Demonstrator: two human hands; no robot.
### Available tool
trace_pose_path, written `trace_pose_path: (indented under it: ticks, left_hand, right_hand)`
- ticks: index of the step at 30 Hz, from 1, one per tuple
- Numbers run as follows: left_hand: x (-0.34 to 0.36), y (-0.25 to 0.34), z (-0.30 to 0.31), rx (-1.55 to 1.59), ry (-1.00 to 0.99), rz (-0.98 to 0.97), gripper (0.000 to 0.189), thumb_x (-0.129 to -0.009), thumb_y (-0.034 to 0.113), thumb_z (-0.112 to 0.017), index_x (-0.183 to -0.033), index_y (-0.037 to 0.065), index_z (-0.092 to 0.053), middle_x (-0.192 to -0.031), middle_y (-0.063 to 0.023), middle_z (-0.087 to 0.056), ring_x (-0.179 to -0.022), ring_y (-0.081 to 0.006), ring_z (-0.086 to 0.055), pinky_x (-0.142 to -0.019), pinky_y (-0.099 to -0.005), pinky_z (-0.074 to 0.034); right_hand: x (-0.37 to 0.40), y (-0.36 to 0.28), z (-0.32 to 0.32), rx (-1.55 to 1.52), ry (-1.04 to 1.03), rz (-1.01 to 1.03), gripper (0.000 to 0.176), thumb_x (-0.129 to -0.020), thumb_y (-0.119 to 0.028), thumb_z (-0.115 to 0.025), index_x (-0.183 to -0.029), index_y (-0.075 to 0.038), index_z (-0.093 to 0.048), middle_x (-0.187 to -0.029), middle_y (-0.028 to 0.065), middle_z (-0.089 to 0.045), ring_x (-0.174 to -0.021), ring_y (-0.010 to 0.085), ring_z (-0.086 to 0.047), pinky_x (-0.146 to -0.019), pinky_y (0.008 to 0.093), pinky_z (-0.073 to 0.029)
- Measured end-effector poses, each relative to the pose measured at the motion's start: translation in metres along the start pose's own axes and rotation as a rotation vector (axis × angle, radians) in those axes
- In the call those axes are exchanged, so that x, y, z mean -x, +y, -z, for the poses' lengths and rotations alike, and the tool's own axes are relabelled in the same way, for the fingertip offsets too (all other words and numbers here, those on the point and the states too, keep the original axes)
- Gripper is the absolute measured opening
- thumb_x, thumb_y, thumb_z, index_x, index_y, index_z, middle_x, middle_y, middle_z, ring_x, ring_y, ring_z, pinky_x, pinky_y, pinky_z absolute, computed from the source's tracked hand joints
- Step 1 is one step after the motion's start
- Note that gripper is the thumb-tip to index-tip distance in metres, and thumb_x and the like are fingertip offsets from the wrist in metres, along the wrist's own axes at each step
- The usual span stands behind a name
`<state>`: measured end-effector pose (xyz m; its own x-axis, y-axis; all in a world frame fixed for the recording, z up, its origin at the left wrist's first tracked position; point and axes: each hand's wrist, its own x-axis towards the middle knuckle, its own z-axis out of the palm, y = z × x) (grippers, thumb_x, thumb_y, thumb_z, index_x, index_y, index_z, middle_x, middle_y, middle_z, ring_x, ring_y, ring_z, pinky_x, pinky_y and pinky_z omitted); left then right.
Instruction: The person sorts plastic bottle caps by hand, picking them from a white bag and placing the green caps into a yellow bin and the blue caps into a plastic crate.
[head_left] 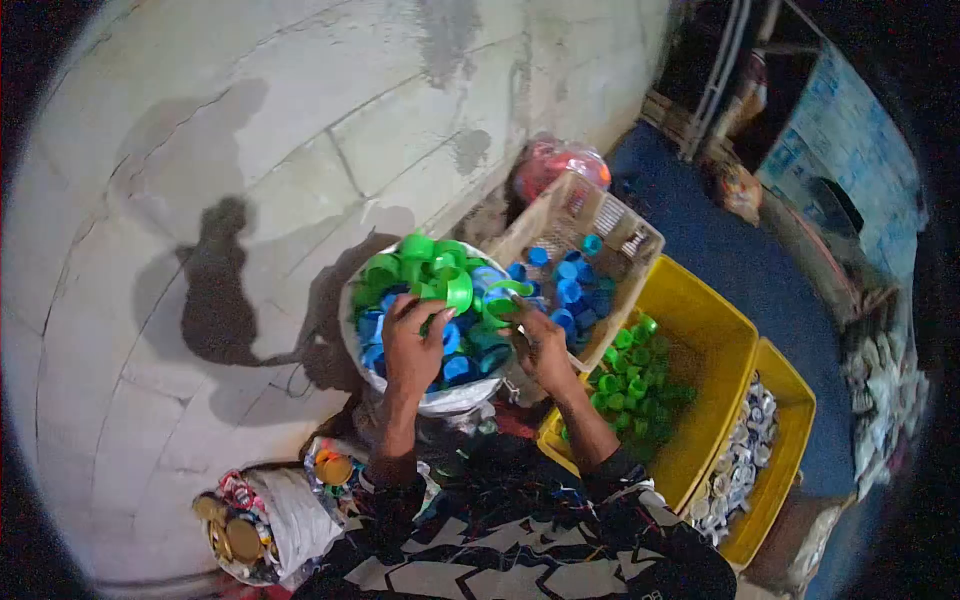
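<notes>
A white sack [440, 404] full of green and blue plastic caps stands in front of me. Over its left side, my left hand [413, 345] is closed, with fingers curled against a bright green cap [457, 290]. My right hand [543, 350] pinches another green cap [498, 306] above the sack's right edge. Blue caps [458, 368] lie in the sack below and between my hands. More green caps [417, 250] are heaped at its far side.
Right of the sack, a beige crate [628, 290] holds blue caps. A yellow crate [715, 330] contains green caps, and another yellow crate [797, 400] whitish ones. A smaller sack [300, 515] of mixed lids stands lower left. A pale wall [280, 190] rises on the left.
</notes>
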<state>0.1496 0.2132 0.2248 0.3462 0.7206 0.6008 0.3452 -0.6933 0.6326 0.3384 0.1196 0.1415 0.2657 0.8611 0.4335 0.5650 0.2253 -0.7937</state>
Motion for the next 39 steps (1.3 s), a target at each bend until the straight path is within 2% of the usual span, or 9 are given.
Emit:
trace_pose_path:
  ticks: [5, 7, 9, 16, 23, 24, 28, 35, 39]
  left_hand:
    - [0.028, 0.030, -0.079, 0.069, -0.390, -0.047, 0.013, -0.078, 0.010, -0.071, -0.091, 0.008, -0.069, -0.090, -0.0123, -0.060, -0.088, -0.0333, -0.059, -0.076, -0.0456, -0.043]
    - [0.054, 0.046, -0.118, 0.046, -0.402, -0.268, 0.015, -0.078, 0.009, -0.070, -0.094, 0.009, -0.068, -0.094, -0.0108, -0.059, -0.088, -0.0350, -0.058, -0.076, -0.0469, -0.042]
    - [0.084, 0.058, -0.151, 0.075, -0.657, -0.217, 0.015, -0.080, 0.012, -0.068, -0.094, 0.009, -0.067, -0.097, -0.0108, -0.059, -0.094, -0.0345, -0.056, -0.080, -0.0470, -0.042]
    - [0.156, 0.088, -0.233, 0.080, -0.970, -0.495, 0.014, -0.085, 0.011, -0.063, -0.097, 0.010, -0.068, -0.104, -0.0126, -0.057, -0.103, -0.0335, -0.052, -0.085, -0.0516, -0.040]
    - [0.138, 0.140, -0.302, 0.104, -0.828, -0.754, 0.014, -0.078, 0.009, -0.066, -0.091, 0.007, -0.070, -0.101, -0.0132, -0.059, -0.101, -0.0348, -0.052, -0.087, -0.0489, -0.041]
    - [0.136, 0.138, -0.317, 0.067, -0.884, -0.770, 0.021, -0.075, 0.010, -0.069, -0.096, 0.007, -0.069, -0.114, -0.0133, -0.057, -0.110, -0.0345, -0.049, -0.091, -0.0490, -0.039]
    - [0.134, 0.127, -0.347, -0.122, -1.010, -0.728, 0.032, -0.071, 0.011, -0.076, -0.100, 0.001, -0.067, -0.136, -0.0191, -0.044, -0.127, -0.0346, -0.037, -0.096, -0.0511, -0.034]
    - [0.157, 0.087, -0.327, -0.200, -1.301, -0.427, 0.040, -0.076, 0.019, -0.077, -0.109, 0.002, -0.064, -0.136, -0.0165, -0.045, -0.126, -0.0348, -0.039, -0.098, -0.0494, -0.035]
    - [0.164, 0.085, -0.281, -0.132, -1.125, -0.407, 0.045, -0.079, 0.031, -0.074, -0.111, 0.001, -0.065, -0.121, -0.0183, -0.059, -0.114, -0.0359, -0.055, -0.099, -0.0430, -0.044]
  right_hand:
    - [0.074, 0.000, 0.055, 0.270, 0.283, -0.138, 0.027, -0.079, 0.004, -0.065, -0.105, -0.002, -0.066, -0.114, 0.0211, -0.063, -0.103, 0.0407, -0.062, -0.085, 0.0423, -0.052]
    - [0.118, 0.001, 0.073, 0.331, 0.346, -0.323, 0.020, -0.079, 0.001, -0.066, -0.099, -0.003, -0.068, -0.107, 0.0197, -0.065, -0.098, 0.0397, -0.063, -0.081, 0.0430, -0.053]
    - [0.173, 0.018, 0.085, 0.438, 0.335, -0.436, 0.015, -0.079, -0.002, -0.066, -0.093, -0.004, -0.070, -0.100, 0.0184, -0.065, -0.092, 0.0384, -0.064, -0.077, 0.0436, -0.053]
    - [0.294, 0.027, 0.110, 0.560, 0.402, -0.737, 0.015, -0.075, -0.011, -0.067, -0.089, -0.007, -0.072, -0.089, 0.0137, -0.067, -0.083, 0.0350, -0.064, -0.072, 0.0445, -0.052]
    - [0.293, 0.068, 0.174, 0.552, 0.612, -0.734, 0.027, -0.077, -0.011, -0.069, -0.103, -0.004, -0.069, -0.096, 0.0150, -0.067, -0.095, 0.0368, -0.061, -0.082, 0.0448, -0.050]
    - [0.287, 0.072, 0.185, 0.602, 0.627, -0.741, 0.031, -0.079, -0.011, -0.068, -0.109, -0.005, -0.067, -0.101, 0.0159, -0.066, -0.097, 0.0375, -0.061, -0.084, 0.0450, -0.050]
    - [0.279, 0.066, 0.210, 0.652, 0.609, -0.795, 0.041, -0.084, -0.013, -0.068, -0.123, -0.005, -0.061, -0.118, 0.0186, -0.062, -0.106, 0.0394, -0.059, -0.090, 0.0450, -0.049]
    - [0.325, 0.076, 0.182, 0.580, 0.399, -0.928, 0.040, -0.084, -0.018, -0.068, -0.121, -0.005, -0.062, -0.121, 0.0191, -0.061, -0.108, 0.0394, -0.059, -0.090, 0.0448, -0.049]
    - [0.339, 0.099, 0.149, 0.597, 0.364, -0.916, 0.034, -0.084, -0.018, -0.067, -0.116, -0.005, -0.065, -0.113, 0.0202, -0.064, -0.102, 0.0390, -0.061, -0.087, 0.0456, -0.051]
